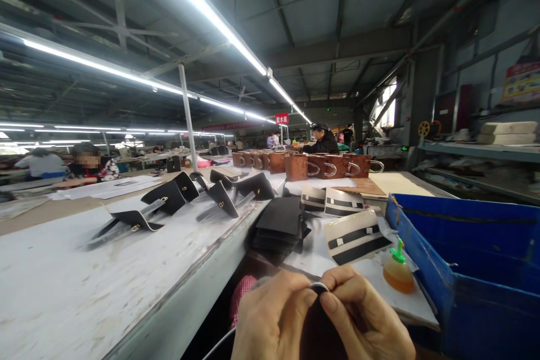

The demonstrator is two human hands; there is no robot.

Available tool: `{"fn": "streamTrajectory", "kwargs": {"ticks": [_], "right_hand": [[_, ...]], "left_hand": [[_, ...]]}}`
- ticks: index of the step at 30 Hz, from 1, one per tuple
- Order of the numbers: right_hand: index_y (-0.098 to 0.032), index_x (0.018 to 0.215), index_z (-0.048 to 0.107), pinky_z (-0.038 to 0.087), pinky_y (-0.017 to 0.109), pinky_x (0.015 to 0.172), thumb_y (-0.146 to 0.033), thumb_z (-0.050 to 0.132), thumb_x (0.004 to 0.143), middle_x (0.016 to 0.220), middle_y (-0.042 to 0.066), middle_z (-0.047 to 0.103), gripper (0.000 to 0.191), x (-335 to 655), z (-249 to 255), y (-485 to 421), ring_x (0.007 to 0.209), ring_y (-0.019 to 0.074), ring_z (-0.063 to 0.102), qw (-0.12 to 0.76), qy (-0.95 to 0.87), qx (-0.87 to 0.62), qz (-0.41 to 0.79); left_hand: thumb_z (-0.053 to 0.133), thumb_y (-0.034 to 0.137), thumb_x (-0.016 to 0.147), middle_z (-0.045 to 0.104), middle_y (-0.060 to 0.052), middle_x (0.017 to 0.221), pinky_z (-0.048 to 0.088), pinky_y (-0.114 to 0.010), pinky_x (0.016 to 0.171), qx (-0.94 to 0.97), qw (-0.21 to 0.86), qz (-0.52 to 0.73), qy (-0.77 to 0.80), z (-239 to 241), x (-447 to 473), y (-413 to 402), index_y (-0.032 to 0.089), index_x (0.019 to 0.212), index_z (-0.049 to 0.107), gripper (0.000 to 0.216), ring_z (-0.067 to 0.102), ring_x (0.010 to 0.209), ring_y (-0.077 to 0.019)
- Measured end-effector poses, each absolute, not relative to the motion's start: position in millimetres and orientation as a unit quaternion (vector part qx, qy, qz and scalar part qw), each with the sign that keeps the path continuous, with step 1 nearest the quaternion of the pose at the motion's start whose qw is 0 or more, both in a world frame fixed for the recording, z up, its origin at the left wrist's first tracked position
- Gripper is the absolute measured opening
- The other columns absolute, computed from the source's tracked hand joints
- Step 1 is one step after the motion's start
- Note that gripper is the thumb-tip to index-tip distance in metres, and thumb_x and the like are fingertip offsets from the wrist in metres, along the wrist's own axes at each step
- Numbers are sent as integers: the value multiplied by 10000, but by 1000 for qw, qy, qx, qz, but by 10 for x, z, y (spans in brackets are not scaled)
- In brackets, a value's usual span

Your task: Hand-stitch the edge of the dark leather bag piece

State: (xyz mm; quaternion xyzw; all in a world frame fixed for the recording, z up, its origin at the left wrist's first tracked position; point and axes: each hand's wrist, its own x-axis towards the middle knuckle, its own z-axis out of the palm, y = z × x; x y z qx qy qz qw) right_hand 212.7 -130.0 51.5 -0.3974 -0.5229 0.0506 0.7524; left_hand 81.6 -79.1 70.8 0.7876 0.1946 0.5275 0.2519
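Where both grips pinch it, the dark leather piece (319, 292) shows a pale edge.

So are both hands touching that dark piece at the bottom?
Touching. The head view shows the left hand and right hand pinching the dark piece's top edge between thumbs and fingers.

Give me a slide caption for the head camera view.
Both hands, left and right, pinch a dark leather piece beside a glue bottle.

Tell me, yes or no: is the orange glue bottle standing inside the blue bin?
No, the orange glue bottle stands on the white board beside the blue bin, outside its wall.
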Motion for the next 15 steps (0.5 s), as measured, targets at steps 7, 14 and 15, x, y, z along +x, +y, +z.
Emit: {"fn": "streamTrajectory", "kwargs": {"ticks": [7,14,15], "right_hand": [[-227,678,661,475,249,587,-435,718,900,765,33,640,310,2147,501,-1295,633,158,599,762,-512,-393,51],[-220,729,662,521,235,645,-372,687,926,808,35,645,250,2275,420,-1208,707,161,612,744,-556,-338,149],[-220,728,657,529,241,664,-374,702,914,810,36,648,246,2287,414,-1181,721,165,616,743,-557,-335,161]], "left_hand": [[545,336,944,666,44,644,437,-221,601,779,231,514,276,636,913,-799,258,761,675,237,606,590,-134],[527,367,944,653,35,644,442,-249,606,776,223,507,303,595,933,-794,261,732,631,258,600,604,-166],[527,352,948,652,37,645,439,-248,605,779,214,506,301,595,925,-784,258,735,626,252,600,602,-162]]}}
